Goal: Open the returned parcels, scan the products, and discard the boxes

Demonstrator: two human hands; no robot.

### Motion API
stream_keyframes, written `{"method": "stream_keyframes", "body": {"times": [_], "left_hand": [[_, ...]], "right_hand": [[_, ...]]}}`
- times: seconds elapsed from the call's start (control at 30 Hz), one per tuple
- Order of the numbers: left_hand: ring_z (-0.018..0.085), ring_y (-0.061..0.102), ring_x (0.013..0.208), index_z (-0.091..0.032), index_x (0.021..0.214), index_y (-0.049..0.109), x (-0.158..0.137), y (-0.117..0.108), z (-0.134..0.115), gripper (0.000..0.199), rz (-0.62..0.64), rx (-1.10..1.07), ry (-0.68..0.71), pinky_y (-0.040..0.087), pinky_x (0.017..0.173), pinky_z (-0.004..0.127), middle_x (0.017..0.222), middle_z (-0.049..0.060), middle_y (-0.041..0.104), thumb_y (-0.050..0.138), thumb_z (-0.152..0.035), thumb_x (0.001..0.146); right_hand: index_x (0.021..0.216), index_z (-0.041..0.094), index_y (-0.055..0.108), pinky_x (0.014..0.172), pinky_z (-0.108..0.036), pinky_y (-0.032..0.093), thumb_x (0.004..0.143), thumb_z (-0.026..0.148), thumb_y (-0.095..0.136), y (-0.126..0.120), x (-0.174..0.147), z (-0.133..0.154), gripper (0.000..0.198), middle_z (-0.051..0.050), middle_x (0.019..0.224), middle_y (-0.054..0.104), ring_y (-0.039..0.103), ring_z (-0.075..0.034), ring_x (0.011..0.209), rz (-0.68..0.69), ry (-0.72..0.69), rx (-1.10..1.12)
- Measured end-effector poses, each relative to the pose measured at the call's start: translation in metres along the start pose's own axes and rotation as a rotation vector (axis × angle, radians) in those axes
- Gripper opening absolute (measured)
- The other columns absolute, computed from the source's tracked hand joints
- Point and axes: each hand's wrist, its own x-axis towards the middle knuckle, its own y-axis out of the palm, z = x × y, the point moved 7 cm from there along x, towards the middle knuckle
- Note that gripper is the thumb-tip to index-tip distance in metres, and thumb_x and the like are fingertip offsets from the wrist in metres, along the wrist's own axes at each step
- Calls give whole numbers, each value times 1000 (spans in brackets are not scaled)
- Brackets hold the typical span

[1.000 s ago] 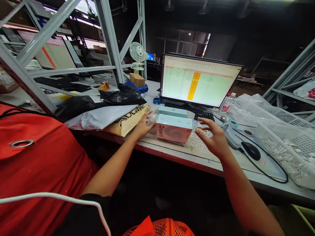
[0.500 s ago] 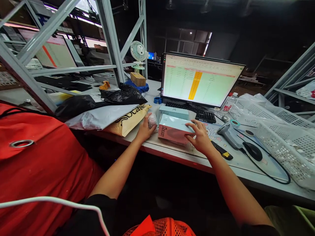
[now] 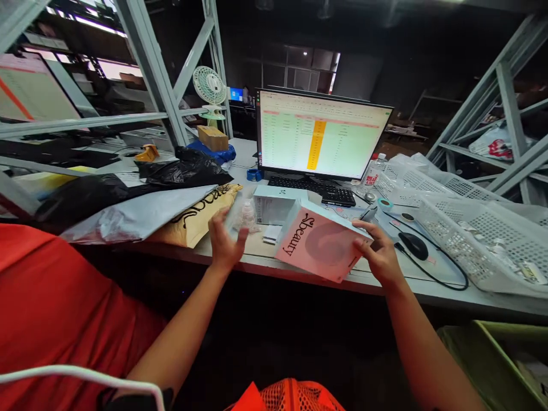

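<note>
My right hand (image 3: 375,249) grips the right end of a pink and pale blue box (image 3: 322,242) printed "Sbeauty". The box is tilted up, its pink face towards me, at the desk's front edge. My left hand (image 3: 226,238) is open, thumb and fingers apart, holding nothing. Just beyond its fingers a small item in clear bubble wrap (image 3: 247,214) rests on the desk. A second, pale blue box (image 3: 274,206) stands behind the pink one, which partly covers it. Small white flat pieces (image 3: 271,234) lie between the boxes and my left hand.
A monitor (image 3: 321,134) and a keyboard (image 3: 338,196) stand behind the boxes. Padded and plastic mailers (image 3: 141,214) cover the desk's left. A mouse (image 3: 413,245), its cable and white perforated baskets (image 3: 475,251) are on the right. A metal frame (image 3: 141,63) rises at left.
My right hand has taken hold of the pink box, lifted it and tipped its face towards me. My left hand has let go of the bubble-wrapped item. The view has swung right.
</note>
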Motion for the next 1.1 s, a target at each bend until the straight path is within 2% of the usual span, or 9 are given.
{"method": "stream_keyframes", "body": {"times": [0.2, 0.27, 0.37, 0.5, 0.63, 0.7, 0.8, 0.87, 1.1], "left_hand": [[33, 70, 119, -25, 159, 39, -62, 42, -83, 94, 893, -470, -186, 64, 97, 45, 137, 16, 66, 85, -60, 84], [33, 70, 119, -26, 152, 43, -62, 42, -87, 86, 862, -452, -160, 64, 98, 47, 134, 15, 66, 88, -50, 83], [33, 63, 133, -28, 143, 44, -48, 27, -93, 67, 602, -420, 141, 58, 109, 55, 139, 16, 62, 83, -39, 90], [32, 44, 153, -33, 129, 48, -47, 6, -107, 45, 334, -306, 585, 48, 119, 61, 146, 11, 59, 75, -22, 95], [32, 45, 154, -33, 124, 50, -51, 2, -109, 39, 300, -270, 661, 43, 123, 65, 145, 9, 61, 74, -22, 95], [33, 63, 136, -31, 131, 47, -48, 7, -103, 50, 346, -284, 488, 45, 121, 65, 135, 11, 67, 79, -36, 92], [29, 77, 99, -23, 136, 46, -47, 21, -77, 75, 429, -319, -62, 64, 91, 47, 114, 12, 73, 84, -59, 82], [28, 77, 92, -20, 133, 48, -53, 30, -65, 78, 456, -376, -356, 64, 76, 37, 108, 11, 74, 84, -64, 80], [30, 75, 106, -19, 133, 50, -55, 42, -54, 80, 328, -381, -491, 63, 86, 39, 119, 15, 73, 81, -70, 80]], "right_hand": [[121, 28, 71, 113, -51, 53, 90, 51, 82, 15, -31, 35, 40, -13, 147, 59, 52, -35, 144, 152, -87, -60], [126, 30, 71, 121, -54, 45, 91, 47, 82, 18, -37, 49, 40, -12, 150, 58, 52, -34, 145, 212, -152, -92], [134, 30, 68, 119, -52, 49, 94, 53, 77, -8, -27, 42, 47, -11, 152, 57, 53, -33, 145, 187, -180, -77], [137, 19, 65, 106, -48, 56, 96, 53, 68, -87, 14, -37, 53, -16, 141, 65, 65, -33, 126, -149, 105, -457], [148, 1, 56, 121, -52, 40, 96, 36, 67, -125, 41, -114, 64, -30, 150, 57, 52, -41, 143, -127, 412, -881], [153, -2, 49, 123, -53, 36, 94, 30, 68, -123, 45, -134, 70, -33, 154, 51, 47, -44, 147, -58, 499, -985], [154, 2, 46, 117, -52, 41, 96, 32, 66, -112, 46, -151, 68, -30, 147, 58, 56, -42, 138, 60, 651, -1167], [150, 3, 49, 112, -51, 45, 97, 31, 62, -104, 49, -155, 61, -29, 139, 63, 60, -41, 132, 71, 694, -1213], [138, 4, 60, 101, -47, 52, 95, 37, 64, -97, 61, -148, 55, -31, 132, 66, 64, -41, 126, 32, 760, -1205]]}}
